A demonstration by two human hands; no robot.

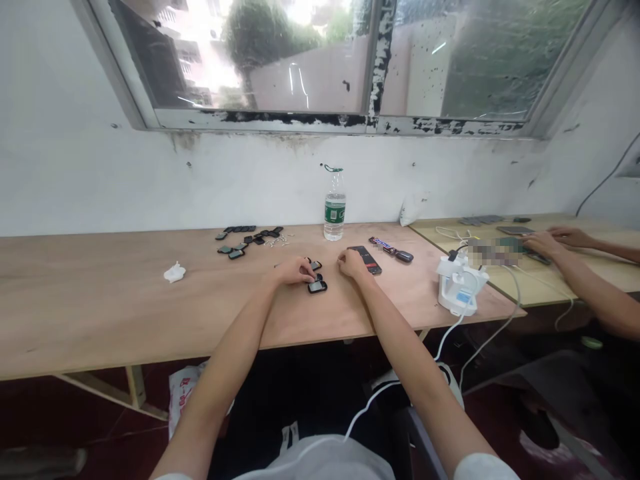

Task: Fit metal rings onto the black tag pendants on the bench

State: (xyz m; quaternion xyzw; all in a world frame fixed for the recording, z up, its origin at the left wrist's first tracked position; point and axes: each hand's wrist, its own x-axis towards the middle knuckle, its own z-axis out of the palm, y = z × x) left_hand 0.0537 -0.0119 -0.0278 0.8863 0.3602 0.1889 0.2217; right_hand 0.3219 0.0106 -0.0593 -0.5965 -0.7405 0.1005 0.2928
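Note:
My left hand (pixel 296 271) has its fingers pinched together at the upper edge of a small black-framed piece with a grey face (pixel 317 287), which lies on the table. A similar black piece (pixel 315 265) sits just behind it, partly covered by the fingers. My right hand (pixel 352 263) rests with curled fingers at the left edge of a dark smartphone (pixel 371 261) that has a red area on its lit screen. What those fingers hold, if anything, is hidden.
Several similar black pieces (pixel 260 236) and small pale parts (pixel 278 241) lie behind. A water bottle (pixel 335 210), snack wrapper (pixel 383 245), black fob-shaped object (pixel 404 256), crumpled tissue (pixel 175 272) and white power strip (pixel 459 287) stand around. Another person's hands (pixel 545 243) work at right.

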